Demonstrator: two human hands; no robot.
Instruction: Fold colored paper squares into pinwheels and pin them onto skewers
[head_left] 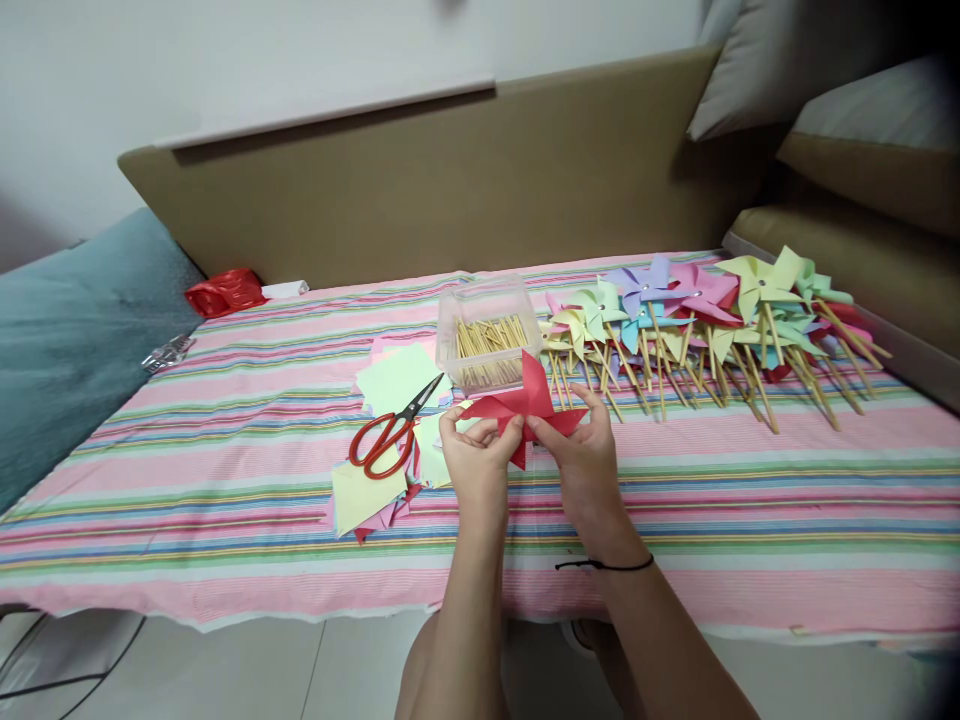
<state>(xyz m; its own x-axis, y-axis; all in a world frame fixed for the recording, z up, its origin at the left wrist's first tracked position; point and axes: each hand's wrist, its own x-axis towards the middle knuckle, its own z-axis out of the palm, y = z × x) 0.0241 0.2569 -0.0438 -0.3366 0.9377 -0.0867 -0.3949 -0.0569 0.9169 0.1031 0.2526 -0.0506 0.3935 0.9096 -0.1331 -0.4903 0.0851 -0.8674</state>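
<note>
Between my two hands is a red paper pinwheel (536,385), its blades folded in toward the middle. My left hand (480,450) grips its left side, with the thumb pressed near the centre. From the other side my right hand (585,455) pinches it, thumb also close to the centre. No stick shows on this pinwheel; what lies behind the paper is hidden. Just beyond it stands a clear plastic box (442,320) of short wooden sticks (491,338). Red-handled scissors (382,445) lie left of my left hand, on stacks of coloured paper squares (367,495).
Many finished pinwheels (697,290) on sticks are heaped at the right. A red plastic bag (226,292) and a small white box (285,289) lie at the back left, with a silvery packet (168,353) nearby. A striped cloth (225,480) covers the surface.
</note>
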